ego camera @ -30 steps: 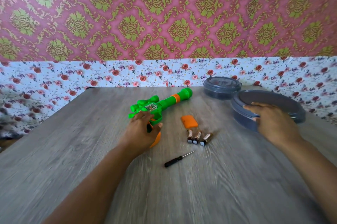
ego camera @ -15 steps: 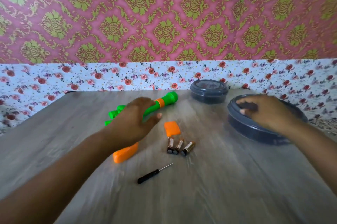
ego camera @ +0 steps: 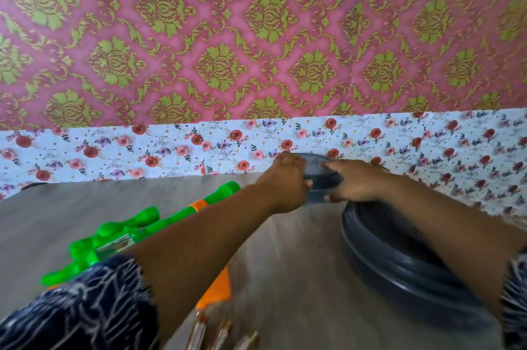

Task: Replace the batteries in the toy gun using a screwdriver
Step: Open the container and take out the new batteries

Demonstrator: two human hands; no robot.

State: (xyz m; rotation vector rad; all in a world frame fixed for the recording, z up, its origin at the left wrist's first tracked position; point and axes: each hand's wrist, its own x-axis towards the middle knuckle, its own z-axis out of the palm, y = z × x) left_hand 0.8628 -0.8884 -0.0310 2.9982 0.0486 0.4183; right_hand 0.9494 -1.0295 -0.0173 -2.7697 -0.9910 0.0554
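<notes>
Both hands moved onto the small container [ego camera: 320, 178], left hand [ego camera: 285, 182] and right hand [ego camera: 356, 181] gripping it, three batteries [ego camera: 222, 332]

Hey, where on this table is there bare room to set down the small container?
Bare tabletop lies between the left forearm and the large grey container. More lies at far left, behind the toy gun. It is crowded near the bottom edge, where the batteries and orange cover lie.
</notes>
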